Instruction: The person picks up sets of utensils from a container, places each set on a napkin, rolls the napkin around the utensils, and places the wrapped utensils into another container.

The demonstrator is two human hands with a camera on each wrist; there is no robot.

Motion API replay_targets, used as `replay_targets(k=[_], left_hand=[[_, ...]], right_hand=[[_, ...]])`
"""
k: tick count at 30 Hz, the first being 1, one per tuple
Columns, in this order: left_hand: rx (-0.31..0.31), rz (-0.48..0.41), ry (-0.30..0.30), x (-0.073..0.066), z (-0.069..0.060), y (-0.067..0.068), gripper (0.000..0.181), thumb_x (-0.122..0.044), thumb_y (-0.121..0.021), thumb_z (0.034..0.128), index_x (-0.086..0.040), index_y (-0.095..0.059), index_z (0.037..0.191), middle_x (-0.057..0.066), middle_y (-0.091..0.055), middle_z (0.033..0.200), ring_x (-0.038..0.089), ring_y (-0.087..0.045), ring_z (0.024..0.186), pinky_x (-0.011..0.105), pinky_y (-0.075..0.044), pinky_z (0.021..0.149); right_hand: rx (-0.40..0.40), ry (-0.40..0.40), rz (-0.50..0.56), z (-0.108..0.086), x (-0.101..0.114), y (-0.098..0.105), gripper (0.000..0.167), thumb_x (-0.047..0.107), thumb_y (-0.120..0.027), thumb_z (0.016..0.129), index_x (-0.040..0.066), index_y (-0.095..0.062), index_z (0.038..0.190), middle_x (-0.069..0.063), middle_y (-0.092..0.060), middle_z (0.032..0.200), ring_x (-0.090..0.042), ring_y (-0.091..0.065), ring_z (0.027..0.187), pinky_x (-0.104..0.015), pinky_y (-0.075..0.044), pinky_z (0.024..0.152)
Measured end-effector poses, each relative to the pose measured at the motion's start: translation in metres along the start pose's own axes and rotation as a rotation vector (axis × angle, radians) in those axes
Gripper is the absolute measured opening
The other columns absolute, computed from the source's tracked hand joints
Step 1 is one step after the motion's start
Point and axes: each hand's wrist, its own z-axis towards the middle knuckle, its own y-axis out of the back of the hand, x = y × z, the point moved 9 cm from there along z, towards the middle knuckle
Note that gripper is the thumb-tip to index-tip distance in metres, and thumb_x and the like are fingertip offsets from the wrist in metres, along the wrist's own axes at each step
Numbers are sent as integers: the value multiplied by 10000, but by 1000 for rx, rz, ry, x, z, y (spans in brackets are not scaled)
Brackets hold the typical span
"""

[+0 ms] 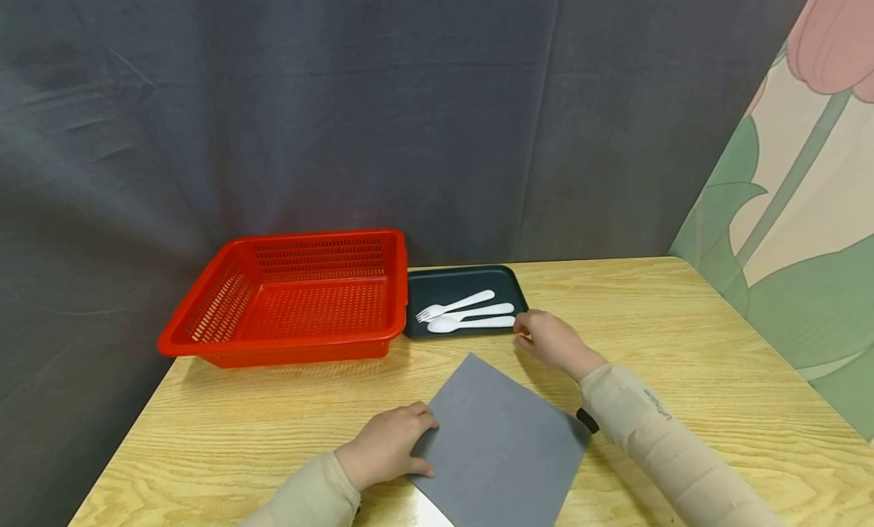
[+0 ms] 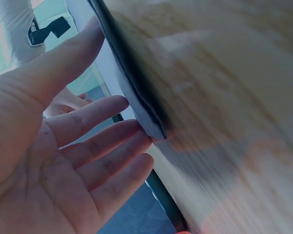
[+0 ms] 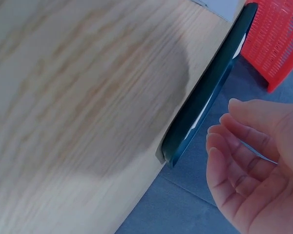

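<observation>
A square grey sheet [image 1: 505,443] lies turned at an angle on the table, a white surface [image 1: 430,508] showing under its lower left edge. At its left edge rests my left hand [image 1: 392,443]; the left wrist view shows this hand [image 2: 53,151] with thumb and fingers spread, fingertips by the thin edge [image 2: 132,90]. My right hand [image 1: 553,341] is at the front right corner of a dark tray [image 1: 423,284], near a white spoon's handle [image 1: 495,323]. In the right wrist view its fingers [image 3: 234,161] bend loosely, apart from the tray [image 3: 200,102].
On the tray lie a white fork [image 1: 454,305] and another white utensil [image 1: 488,310] beside the spoon. A red basket [image 1: 283,349] stands left of the tray. A dark curtain [image 1: 410,117] hangs behind the wooden table [image 1: 635,299], and a flower-patterned surface [image 1: 819,246] is at right.
</observation>
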Motion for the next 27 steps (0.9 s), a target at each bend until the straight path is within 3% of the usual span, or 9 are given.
replay_targets(k=[27], left_hand=[[6, -6, -6, 0, 0, 1, 524, -398, -803, 674, -100, -646, 1075, -9, -608, 1048, 113, -602, 924, 236, -512, 781]], right_hand=[[2, 27, -36, 19, 4, -1, 99, 57, -653, 837, -6, -651, 913, -104, -644, 803, -186, -592, 698, -311, -511, 633]])
